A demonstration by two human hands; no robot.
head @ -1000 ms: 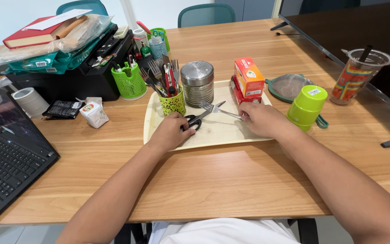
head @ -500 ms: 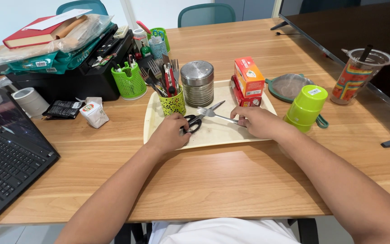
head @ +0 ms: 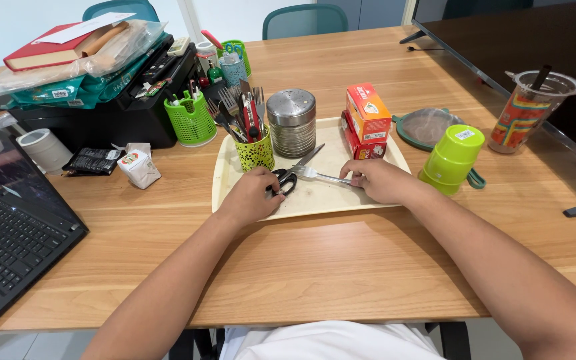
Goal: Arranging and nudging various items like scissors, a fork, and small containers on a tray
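Note:
A cream tray [head: 328, 197] lies on the wooden table. My left hand [head: 251, 193] rests on it, fingers around the black handles of a pair of scissors [head: 291, 172] whose blades point up and right. My right hand [head: 375, 179] pinches the handle end of a metal fork [head: 318, 175], the tines lying beside the scissor blades. A yellow-green perforated holder [head: 255, 152] full of cutlery stands just behind my left hand, next to a steel canister [head: 291, 122].
Two red-orange boxes [head: 367, 120] sit at the tray's right edge. Green stacked cups [head: 453, 157], a mesh strainer [head: 427, 127] and a plastic drink cup [head: 530, 112] stand at the right. A laptop [head: 8, 227], printer [head: 111, 107] and green basket [head: 191, 119] fill the left.
My right hand slid the fork leftward and down toward the scissors; its tines now lie lower, near the blades. My left hand stayed on the scissor handles.

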